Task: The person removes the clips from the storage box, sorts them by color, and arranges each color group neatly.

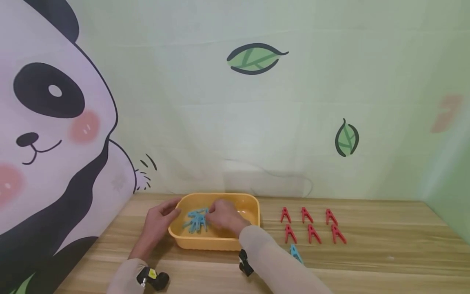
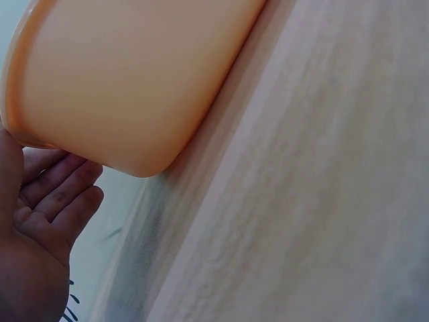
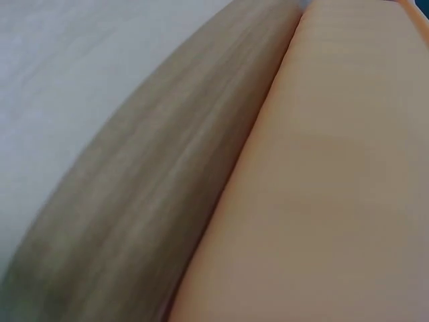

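Blue clothespins (image 1: 197, 223) heaped in a yellow tub (image 1: 209, 243) near the far edge of the worktop (image 1: 382, 257), touched by the right hand (image 1: 225, 214), pinch impossible to tell, rim touched by the left hand (image 1: 158, 220), fingers relaxed, red clothespins (image 1: 313, 234) laid toward the right edge

Two pale-sleeved arms (image 1: 273, 255) reach forward. The left hand (image 1: 158, 222) holds its thumb apart from slightly bent fingers; the right hand (image 1: 225, 215) angles inward, fingertips partly hidden.
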{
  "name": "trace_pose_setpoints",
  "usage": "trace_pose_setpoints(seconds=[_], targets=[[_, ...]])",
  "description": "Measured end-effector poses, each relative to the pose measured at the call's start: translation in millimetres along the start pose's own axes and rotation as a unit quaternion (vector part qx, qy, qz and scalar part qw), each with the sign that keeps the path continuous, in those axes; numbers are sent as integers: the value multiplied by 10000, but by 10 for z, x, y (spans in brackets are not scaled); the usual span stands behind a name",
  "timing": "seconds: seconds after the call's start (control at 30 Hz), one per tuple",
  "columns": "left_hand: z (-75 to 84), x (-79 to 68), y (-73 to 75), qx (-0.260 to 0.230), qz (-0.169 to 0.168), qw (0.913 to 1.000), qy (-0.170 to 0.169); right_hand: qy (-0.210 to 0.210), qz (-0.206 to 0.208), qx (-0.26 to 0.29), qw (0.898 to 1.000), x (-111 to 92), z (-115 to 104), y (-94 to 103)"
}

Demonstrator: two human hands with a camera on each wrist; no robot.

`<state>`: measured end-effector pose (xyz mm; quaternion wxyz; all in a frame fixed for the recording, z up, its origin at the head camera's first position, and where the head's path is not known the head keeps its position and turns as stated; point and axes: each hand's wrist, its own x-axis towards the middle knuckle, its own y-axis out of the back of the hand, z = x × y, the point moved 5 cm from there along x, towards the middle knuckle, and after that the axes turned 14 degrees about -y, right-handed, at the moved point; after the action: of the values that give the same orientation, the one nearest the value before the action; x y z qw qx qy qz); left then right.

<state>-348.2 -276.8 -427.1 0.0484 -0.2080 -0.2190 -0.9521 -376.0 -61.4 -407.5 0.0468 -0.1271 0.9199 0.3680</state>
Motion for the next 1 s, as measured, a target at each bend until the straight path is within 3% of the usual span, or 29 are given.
trace_pose_setpoints(seconds=[0.3,0.63,1.0], targets=[[9,10,-4,20,-12,10000,60,180,-133,-113,9997,17,5,-27],[18,-8,-7,35,-1,9999,98,473,62,-89,9988,-79,-3,68],[16,17,4,191,61,9998,-54,1337,416,125,9901,-466,-67,411]])
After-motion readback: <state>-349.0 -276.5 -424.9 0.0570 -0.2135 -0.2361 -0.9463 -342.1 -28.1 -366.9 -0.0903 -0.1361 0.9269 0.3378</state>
